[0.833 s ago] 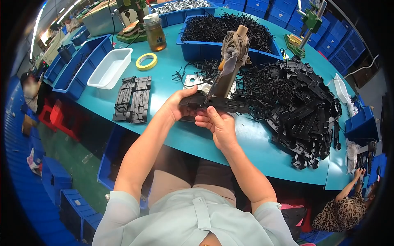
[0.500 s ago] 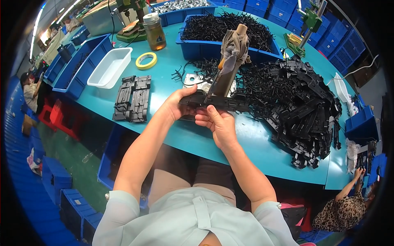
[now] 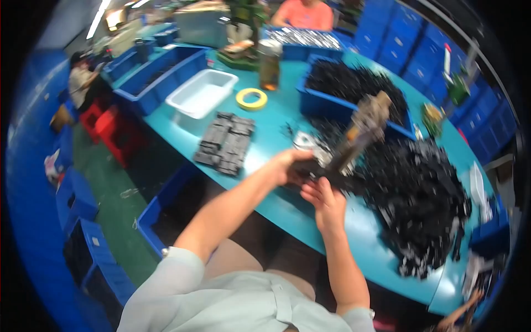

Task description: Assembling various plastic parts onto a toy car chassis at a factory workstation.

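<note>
A long black moulded plastic part (image 3: 353, 183) is held level over the near edge of the table, just in front of an upright tool (image 3: 359, 133) with cloth wound round its top. My left hand (image 3: 287, 167) is closed on the part's left end. Below its middle, my right hand (image 3: 325, 203) grips it between thumb and fingers. Motion blur hides whether the part touches the tool. A shiny metal plate (image 3: 303, 140) shows behind my left hand. To the left, several similar black parts (image 3: 225, 143) lie side by side.
A large heap of black parts (image 3: 426, 205) covers the right side. Behind stands a blue bin (image 3: 326, 102) of thin black strips. A white tray (image 3: 191, 108), a yellow tape roll (image 3: 241, 100) and a jar (image 3: 270, 63) stand left. One person (image 3: 303, 14) sits across the table.
The view has swung left, so the table things appear further right and lower. A person in orange across the table has come into view. Both hands still hold the black part.
</note>
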`<state>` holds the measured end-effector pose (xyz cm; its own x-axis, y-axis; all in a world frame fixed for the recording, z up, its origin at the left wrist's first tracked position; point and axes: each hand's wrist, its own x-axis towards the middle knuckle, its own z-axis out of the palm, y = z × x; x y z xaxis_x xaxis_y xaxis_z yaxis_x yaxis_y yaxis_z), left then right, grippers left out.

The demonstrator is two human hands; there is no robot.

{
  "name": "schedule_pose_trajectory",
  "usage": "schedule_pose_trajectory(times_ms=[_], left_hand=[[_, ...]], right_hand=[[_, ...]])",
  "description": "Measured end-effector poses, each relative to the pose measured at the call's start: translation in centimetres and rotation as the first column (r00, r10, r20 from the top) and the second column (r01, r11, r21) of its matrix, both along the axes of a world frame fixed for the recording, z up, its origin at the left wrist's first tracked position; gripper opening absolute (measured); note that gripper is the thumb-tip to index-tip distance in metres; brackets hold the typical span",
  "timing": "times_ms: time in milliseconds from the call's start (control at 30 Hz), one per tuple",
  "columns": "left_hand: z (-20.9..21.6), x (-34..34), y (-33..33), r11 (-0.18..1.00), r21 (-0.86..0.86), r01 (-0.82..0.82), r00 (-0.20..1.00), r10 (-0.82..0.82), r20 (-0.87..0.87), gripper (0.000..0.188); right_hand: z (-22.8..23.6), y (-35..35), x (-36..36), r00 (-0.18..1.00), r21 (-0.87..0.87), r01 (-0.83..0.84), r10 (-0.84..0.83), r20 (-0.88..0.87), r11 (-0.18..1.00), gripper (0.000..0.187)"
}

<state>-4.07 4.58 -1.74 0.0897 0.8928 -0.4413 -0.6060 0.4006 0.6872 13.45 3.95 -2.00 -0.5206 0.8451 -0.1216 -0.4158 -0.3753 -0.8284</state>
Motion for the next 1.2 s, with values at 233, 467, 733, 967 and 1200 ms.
schedule_pose_trajectory(times_ms=[233,467,733,967,1200], left_hand=[[-2.2,0.1,0.1,0.994,0.044,0.103,0.989,-0.097,-0.113,0.053],[-1.1,2.8,-4.9,0.967,0.163,-0.195,0.932,0.235,-0.276,0.039],[-1.2,5.6,-11.2,0.843,0.431,-0.322,0.859,0.451,-0.241,0.036],[-0.4,6.3,-14.4,0.778,0.535,-0.328,0.826,0.511,-0.237,0.029],[-1.0,5.7,-17.0,0.799,0.521,-0.300,0.865,0.458,-0.205,0.040]], right_hand=[[-0.6,-0.9,0.8,0.999,0.003,0.022,-0.022,-0.031,1.000,0.027],[-0.9,-3.4,2.1,0.999,-0.098,0.040,-0.039,0.012,0.994,0.020],[-0.4,-7.4,3.4,0.994,-0.045,0.033,-0.028,0.105,0.998,0.020],[0.4,-9.4,3.6,0.993,0.085,0.024,-0.034,0.112,0.996,0.016],[0.1,-9.9,4.5,0.944,0.644,-0.043,-0.181,0.277,0.764,0.009]])
